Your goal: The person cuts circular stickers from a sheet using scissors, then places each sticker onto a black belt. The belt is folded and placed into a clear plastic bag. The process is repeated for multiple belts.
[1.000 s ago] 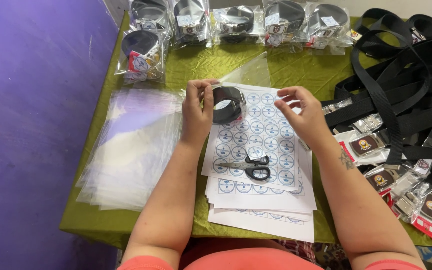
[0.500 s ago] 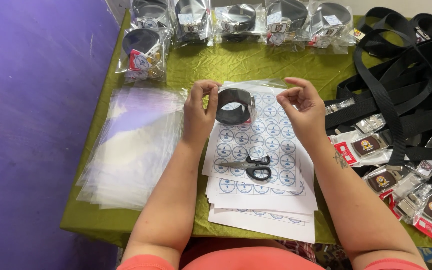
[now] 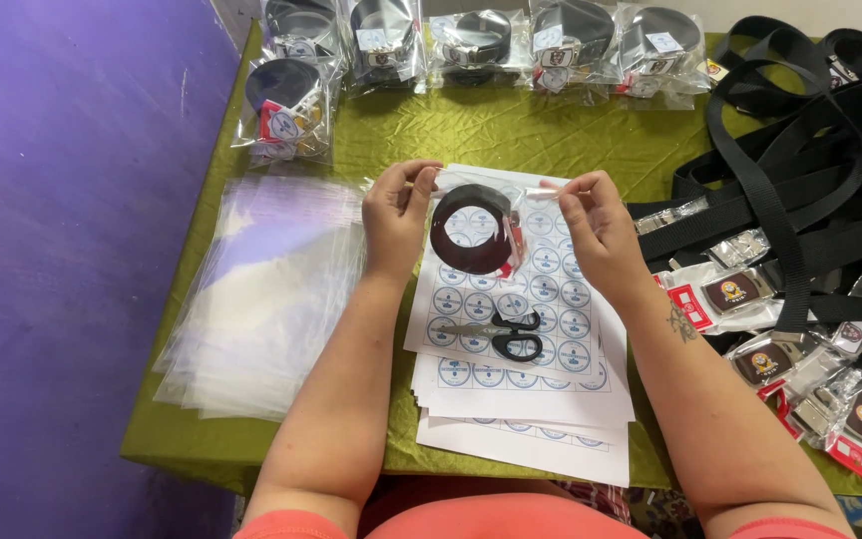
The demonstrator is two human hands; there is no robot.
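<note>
At table centre: coiled black webbing belt (image 3: pixel 471 228) inside clear plastic bag (image 3: pixel 496 195).
Left hand (image 3: pixel 398 215): fingers pinch bag mouth.
Right hand (image 3: pixel 596 230): same.
Done: six packed bags (image 3: pixel 476 45), far edge.
Left: loose black belts (image 3: pixel 800 190), right edge.

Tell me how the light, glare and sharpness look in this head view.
Head view: even, soft light with faint shadows; sharp across the table. Glare streaks the plastic bags and the packed bags at the back. The hands, left and right, show no motion blur.
</note>
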